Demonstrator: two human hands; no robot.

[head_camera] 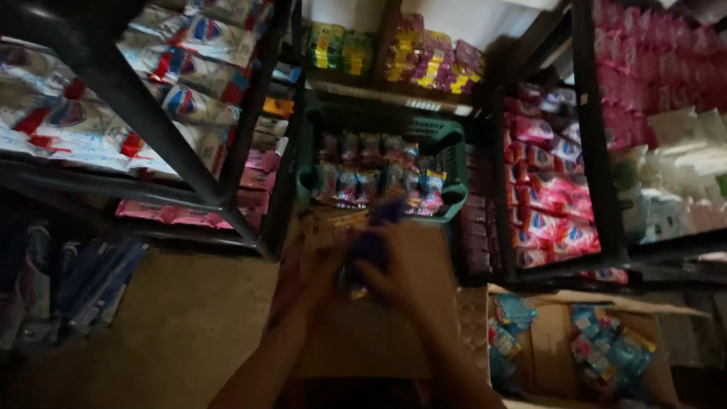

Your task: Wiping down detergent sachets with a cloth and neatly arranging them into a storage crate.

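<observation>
Though blurred, both hands' grip pinches a dark packet point(369, 246) | crate point(454, 198) beyond

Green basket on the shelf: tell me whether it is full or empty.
Partly filled. The green basket holds rows of small colourful packets standing upright, below its rim; how deep they go cannot be told.

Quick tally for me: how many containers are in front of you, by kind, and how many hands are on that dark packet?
Green plastic basket of packets: 1
Open cardboard boxes: 2, one under the hands, one to its right
Hands on the dark packet: 2, left hand and right hand
Total: 5
</observation>
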